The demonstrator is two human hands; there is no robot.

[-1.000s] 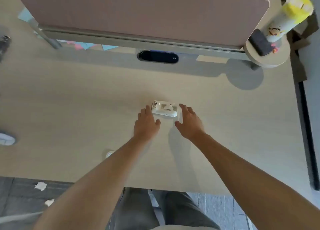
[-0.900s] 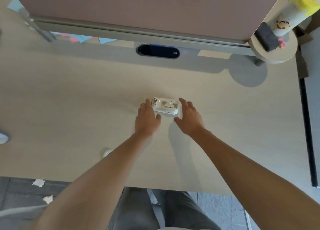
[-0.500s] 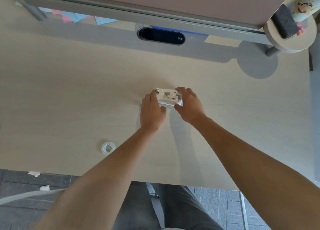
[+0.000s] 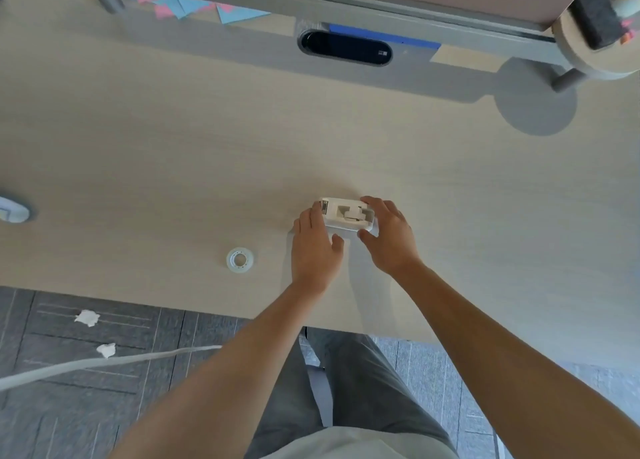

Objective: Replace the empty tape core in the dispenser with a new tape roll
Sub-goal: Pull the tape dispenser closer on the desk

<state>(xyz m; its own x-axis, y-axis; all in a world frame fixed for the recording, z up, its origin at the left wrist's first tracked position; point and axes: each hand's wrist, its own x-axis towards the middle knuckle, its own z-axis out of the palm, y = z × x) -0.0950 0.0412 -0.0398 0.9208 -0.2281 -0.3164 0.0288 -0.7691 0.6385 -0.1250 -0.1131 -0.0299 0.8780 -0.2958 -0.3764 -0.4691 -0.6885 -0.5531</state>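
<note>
I am holding the white tape dispenser between both my hands, out toward the middle of the desk, well in from its near edge. My left hand is lying against the dispenser's left end, fingers reaching over that end and thumb stretching along its near side. My right hand is cupping the right end, fingers curling over the far corner and thumb pressing in below, so the dispenser is sitting clamped between the two hands, with its top facing up at me. Whether it is resting on the desk or slightly lifted, I cannot tell. The new roll of clear tape is lying flat to the left of my left hand, apart from it, near the desk's front edge.
</note>
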